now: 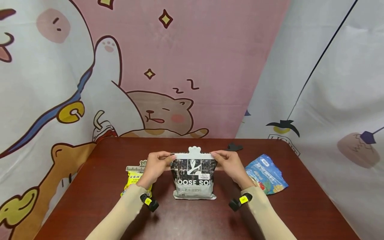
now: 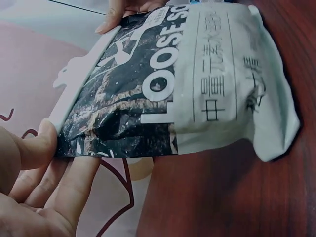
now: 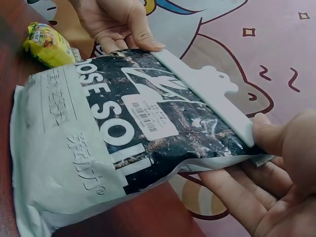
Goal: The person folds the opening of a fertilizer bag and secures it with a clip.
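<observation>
A black and white bag printed LOOSE SOIL [image 1: 193, 180] stands upright over the table, facing me. Across its top edge runs a white bag clip [image 1: 193, 155] with a paw-shaped tab. My left hand [image 1: 155, 166] pinches the clip's left end and the bag corner, thumb in front and fingers behind. At the other end, my right hand [image 1: 232, 165] grips the clip and corner the same way. The right wrist view shows a barcode sticker [image 3: 150, 120] on the bag's front. The left wrist view shows the bag's white bottom seam [image 2: 279, 98] close over the tabletop.
Left of the bag lies a yellow packet [image 1: 132, 179] with a patterned clip [image 1: 135, 168] on top, partly behind my left forearm. A blue packet [image 1: 267, 175] lies to the right. At the table's back edge is a small dark object [image 1: 234, 147]. A printed cloth hangs behind.
</observation>
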Demonstrator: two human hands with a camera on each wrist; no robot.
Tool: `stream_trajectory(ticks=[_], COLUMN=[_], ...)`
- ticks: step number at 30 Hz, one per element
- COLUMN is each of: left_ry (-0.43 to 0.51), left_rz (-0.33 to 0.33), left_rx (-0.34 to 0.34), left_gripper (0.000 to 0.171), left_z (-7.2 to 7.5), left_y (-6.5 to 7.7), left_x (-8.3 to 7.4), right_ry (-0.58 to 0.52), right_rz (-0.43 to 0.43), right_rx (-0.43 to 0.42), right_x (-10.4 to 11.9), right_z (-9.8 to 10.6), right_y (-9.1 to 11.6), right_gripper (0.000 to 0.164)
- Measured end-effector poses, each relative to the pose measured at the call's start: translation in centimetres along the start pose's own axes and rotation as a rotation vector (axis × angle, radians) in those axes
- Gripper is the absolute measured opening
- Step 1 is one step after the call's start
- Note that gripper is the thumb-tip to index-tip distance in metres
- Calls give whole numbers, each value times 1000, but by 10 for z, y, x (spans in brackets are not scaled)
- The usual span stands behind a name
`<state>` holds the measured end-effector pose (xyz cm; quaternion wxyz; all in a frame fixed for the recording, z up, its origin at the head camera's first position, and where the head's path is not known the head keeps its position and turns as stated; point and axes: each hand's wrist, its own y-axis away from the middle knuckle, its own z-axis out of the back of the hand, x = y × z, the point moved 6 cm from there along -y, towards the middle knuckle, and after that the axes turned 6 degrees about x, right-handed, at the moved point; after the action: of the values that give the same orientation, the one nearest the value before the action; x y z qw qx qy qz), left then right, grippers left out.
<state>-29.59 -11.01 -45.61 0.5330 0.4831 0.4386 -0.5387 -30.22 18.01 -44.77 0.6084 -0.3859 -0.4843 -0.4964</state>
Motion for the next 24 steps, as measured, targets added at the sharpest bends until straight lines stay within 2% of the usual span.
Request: stream_trajectory(ticks=[5, 15, 24], left_ry=[-14, -124, -204], left_rz=[41, 93, 98], left_rx=[-1, 60, 93], left_gripper=[20, 21, 20], left_z=[1, -3, -8], left_y=[-5, -21, -32], left_x=[7, 14, 19], right_ry=[-27, -10, -12], right_rz=[-13, -81, -145], right_rx=[35, 35, 40], right_x=[-8, -25, -43], right_z=[-4, -4, -6], right_y=[-10, -30, -43], right_gripper=[41, 35, 34])
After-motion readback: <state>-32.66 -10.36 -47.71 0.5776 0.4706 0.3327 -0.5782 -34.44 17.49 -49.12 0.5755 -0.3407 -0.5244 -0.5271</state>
